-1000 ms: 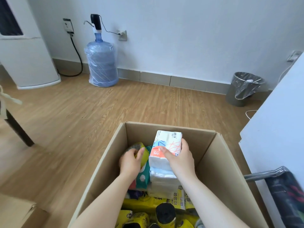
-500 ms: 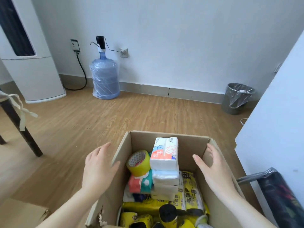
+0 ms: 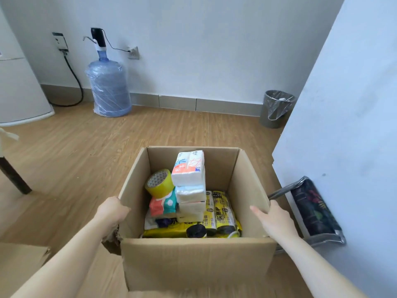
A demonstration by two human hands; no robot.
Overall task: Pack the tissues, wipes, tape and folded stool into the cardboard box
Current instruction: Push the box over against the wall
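— Where are the hands?

— One on each side of the cardboard box [image 3: 193,261]; the left hand [image 3: 111,211] is curled over the top edge of the left wall, fingers clenched on the cardboard; the right hand [image 3: 277,220] lies against the right wall near its top edge, thumb pointing in over the opening; whether its fingers actually grip the wall I cannot tell, since they are hidden behind it.

— And what sits in the box?

— A stack of tissue packs [image 3: 190,186] stands toward the far wall, the top pack white with orange and blue print; a roll of yellow tape [image 3: 159,182] leans against the stack on its left, tilted, resting on an orange and green pack of wipes [image 3: 163,206]; yellow rolls of bin bags [image 3: 221,211] lie along the bottom, to the right of the stack and in front of it.

— The stool?

— A dark folded stool [image 3: 311,211] with a grey metal frame leans against the white wall [image 3: 343,104] just right of the box, outside it.

— Anything else around?

— The box stands on a wooden floor [image 3: 86,147]; a blue water bottle [image 3: 108,89] with a pump on top stands by the far wall; a grey bin [image 3: 276,108] lined with a plastic bag stands in the right corner; part of another carton [image 3: 19,261] shows at the lower left.
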